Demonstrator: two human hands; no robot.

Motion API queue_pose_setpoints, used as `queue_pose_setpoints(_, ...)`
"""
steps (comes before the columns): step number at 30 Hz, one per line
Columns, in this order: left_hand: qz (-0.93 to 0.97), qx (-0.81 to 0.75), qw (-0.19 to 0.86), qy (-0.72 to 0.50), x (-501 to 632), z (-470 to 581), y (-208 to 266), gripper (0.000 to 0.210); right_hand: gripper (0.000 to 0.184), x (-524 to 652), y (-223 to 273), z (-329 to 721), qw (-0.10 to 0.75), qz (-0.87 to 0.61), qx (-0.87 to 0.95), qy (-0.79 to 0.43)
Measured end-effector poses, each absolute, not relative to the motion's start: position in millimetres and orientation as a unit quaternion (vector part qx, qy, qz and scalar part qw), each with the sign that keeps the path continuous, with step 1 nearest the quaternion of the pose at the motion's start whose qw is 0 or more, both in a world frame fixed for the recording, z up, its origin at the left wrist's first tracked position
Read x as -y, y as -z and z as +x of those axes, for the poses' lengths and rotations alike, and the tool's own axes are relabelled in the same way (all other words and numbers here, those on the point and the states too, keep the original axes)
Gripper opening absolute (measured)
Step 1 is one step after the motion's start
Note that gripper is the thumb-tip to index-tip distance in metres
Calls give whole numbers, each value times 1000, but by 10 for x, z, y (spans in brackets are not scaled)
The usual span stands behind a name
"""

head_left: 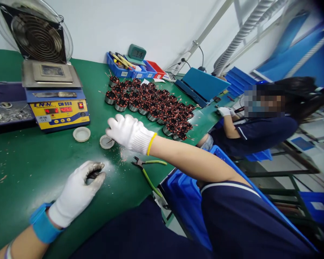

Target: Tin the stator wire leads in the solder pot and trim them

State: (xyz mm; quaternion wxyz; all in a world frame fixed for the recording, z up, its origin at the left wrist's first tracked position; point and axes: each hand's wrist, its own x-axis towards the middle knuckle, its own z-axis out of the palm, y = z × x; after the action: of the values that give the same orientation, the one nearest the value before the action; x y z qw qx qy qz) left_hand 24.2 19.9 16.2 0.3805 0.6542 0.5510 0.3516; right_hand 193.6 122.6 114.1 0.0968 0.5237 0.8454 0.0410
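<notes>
My right hand, in a white knit glove with a yellow cuff edge, reaches over a small white dish. Its fingers are bent together at the dish rim, and a thin dark sliver shows in the dish beneath them; what they hold, if anything, is hidden. My left hand, gloved with darkened fingertips, rests by the table's near side, thumb and forefinger apart and nothing seen between them. A second round white dish sits to the left. Wire cutters with green handles lie spread right of the hands.
Several copper-wound stators stand in rows behind my right hand. At left is a yellow-and-blue solder pot with a fan behind it. Blue bins and a clock line the wall. A co-worker sits at right.
</notes>
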Motion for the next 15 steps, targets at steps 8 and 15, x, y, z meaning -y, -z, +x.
queue_pose_setpoints(8,663,-542,378,-352,-200,237,-175,28,26,-1310,-1079,1966,162,381,-905,-102)
queue_pose_setpoints(15,636,-545,383,-390,-189,292,-31,28,32,-1495,-1503,1851,139,376,-897,-189)
